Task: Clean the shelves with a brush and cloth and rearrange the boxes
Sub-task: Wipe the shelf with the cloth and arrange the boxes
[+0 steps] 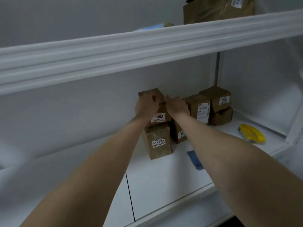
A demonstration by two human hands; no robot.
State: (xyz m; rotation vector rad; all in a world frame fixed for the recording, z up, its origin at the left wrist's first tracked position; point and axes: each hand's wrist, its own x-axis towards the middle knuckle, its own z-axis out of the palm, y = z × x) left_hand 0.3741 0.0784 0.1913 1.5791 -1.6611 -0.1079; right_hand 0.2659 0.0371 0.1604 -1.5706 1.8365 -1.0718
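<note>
A stack of brown cardboard boxes stands on the white shelf. The top box sits on a box labelled 1002, which sits on a box labelled 55-3-330. My left hand grips the left side of the top box with curled fingers. My right hand is at the right side of the same stack, and how its fingers lie is hidden. A yellow brush lies at the right of the shelf. A blue cloth lies partly under my right forearm.
More brown boxes stand stacked at the back right, one behind my right arm. The upper shelf's white edge hangs overhead with a large box on it. The shelf's side wall closes the right.
</note>
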